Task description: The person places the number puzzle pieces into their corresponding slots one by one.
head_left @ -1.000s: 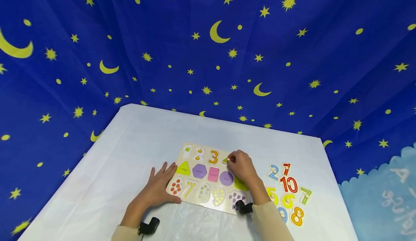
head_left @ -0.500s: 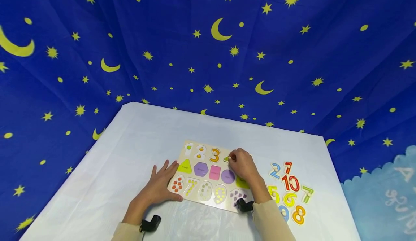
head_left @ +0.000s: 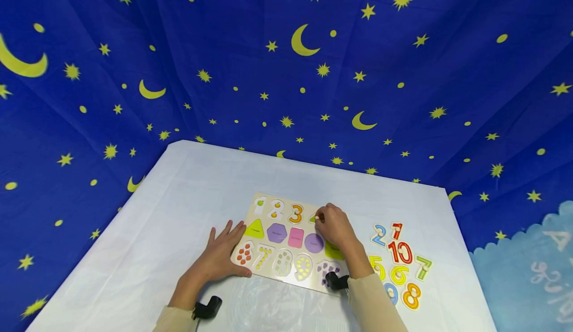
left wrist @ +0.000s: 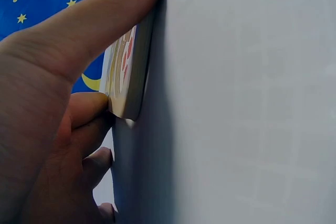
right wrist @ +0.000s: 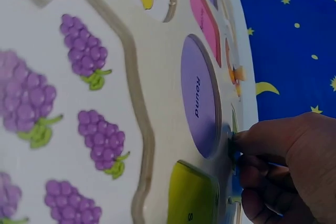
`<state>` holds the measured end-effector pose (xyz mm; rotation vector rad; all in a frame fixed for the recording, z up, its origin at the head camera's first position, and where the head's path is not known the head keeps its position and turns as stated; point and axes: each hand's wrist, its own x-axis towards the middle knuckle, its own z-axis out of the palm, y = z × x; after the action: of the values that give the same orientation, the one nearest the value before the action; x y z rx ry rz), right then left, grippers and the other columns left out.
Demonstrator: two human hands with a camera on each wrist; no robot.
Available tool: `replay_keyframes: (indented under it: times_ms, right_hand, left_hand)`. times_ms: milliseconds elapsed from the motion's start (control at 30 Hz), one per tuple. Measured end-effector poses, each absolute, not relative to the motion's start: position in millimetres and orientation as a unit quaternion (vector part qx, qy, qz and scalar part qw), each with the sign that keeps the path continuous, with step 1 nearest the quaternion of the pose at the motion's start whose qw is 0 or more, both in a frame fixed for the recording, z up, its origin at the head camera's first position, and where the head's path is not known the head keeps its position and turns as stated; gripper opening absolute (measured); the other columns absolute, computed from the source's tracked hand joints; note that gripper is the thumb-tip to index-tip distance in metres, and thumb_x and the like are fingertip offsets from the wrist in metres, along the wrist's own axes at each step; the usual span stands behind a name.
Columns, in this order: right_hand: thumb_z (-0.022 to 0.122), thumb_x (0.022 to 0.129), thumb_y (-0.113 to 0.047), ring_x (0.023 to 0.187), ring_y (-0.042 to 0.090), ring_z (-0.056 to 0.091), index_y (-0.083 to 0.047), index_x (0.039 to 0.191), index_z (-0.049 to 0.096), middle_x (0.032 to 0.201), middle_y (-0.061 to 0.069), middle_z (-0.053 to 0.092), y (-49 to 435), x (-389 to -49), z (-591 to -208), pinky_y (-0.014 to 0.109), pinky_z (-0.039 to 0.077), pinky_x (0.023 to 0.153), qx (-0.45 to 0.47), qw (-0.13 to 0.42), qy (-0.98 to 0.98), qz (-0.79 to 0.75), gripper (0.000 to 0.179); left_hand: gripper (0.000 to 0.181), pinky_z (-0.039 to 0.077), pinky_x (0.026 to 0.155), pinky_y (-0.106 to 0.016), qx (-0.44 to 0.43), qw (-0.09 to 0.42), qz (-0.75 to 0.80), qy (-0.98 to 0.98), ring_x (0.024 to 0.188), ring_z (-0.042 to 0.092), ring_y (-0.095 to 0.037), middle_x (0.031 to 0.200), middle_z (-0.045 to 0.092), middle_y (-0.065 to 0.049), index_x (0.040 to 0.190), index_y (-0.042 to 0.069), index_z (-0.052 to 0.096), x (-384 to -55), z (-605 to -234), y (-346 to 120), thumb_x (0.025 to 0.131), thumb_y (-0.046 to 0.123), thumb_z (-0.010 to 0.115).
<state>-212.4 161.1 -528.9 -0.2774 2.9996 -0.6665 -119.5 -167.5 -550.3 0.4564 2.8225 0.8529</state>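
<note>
A wooden number-puzzle board (head_left: 285, 203) lies flat, with fruit-printed number hollows and coloured shapes. My left hand (head_left: 219, 255) rests spread along its left edge, thumb by the front corner. In the left wrist view the thumb and a fingertip meet the board's thick side (left wrist: 137, 72). With thumb and finger, my right hand (head_left: 336, 227) pinches the green number 4 puzzle piece (head_left: 312, 218) at the top row, right of the orange 3 (head_left: 296, 213) in its place. My fingers hide most of the 4, also in the right wrist view, beyond the purple round shape (right wrist: 199, 98).
Right of the board lie several loose number pieces, among them a blue 2 (head_left: 378, 234), a red 10 (head_left: 400, 252), a green 7 (head_left: 423, 267) and an orange 8 (head_left: 411, 296). A starry blue cloth (head_left: 250, 63) hangs behind the white table (head_left: 215, 173).
The head view has shifted slightly. My right hand stays at the 4, its fingers slightly changed around it. The left hand keeps its place on the board.
</note>
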Motion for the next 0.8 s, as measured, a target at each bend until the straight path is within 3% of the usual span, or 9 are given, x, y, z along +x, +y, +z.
replay_keyframes:
  times_ms: [500,800]
  right_hand:
    - [0.07,0.083,-0.019,0.078,0.019,0.051,-0.007,0.107,0.068,0.086,0.0,0.057,172.1,-204.0,-523.8,0.033,0.046,0.072,-0.063,0.024,0.962,-0.266,0.026]
    - [0.071,0.084,-0.018,0.076,0.019,0.052,-0.008,0.104,0.069,0.084,0.001,0.058,203.0,-198.4,-527.7,0.034,0.046,0.07,-0.058,-0.003,0.961,-0.269,0.022]
  left_hand:
    - [0.127,-0.006,0.108,-0.064,0.152,0.08,0.284,0.943,0.144,0.009,-0.033,0.156,0.025,-0.007,0.151,0.006,0.03,-119.9,-550.2,-167.7,0.052,0.067,0.082]
    - [0.127,-0.006,0.108,-0.062,0.154,0.08,0.282,0.944,0.144,0.009,-0.033,0.156,0.024,-0.008,0.151,0.005,0.029,-118.8,-549.0,-167.9,0.053,0.065,0.083]
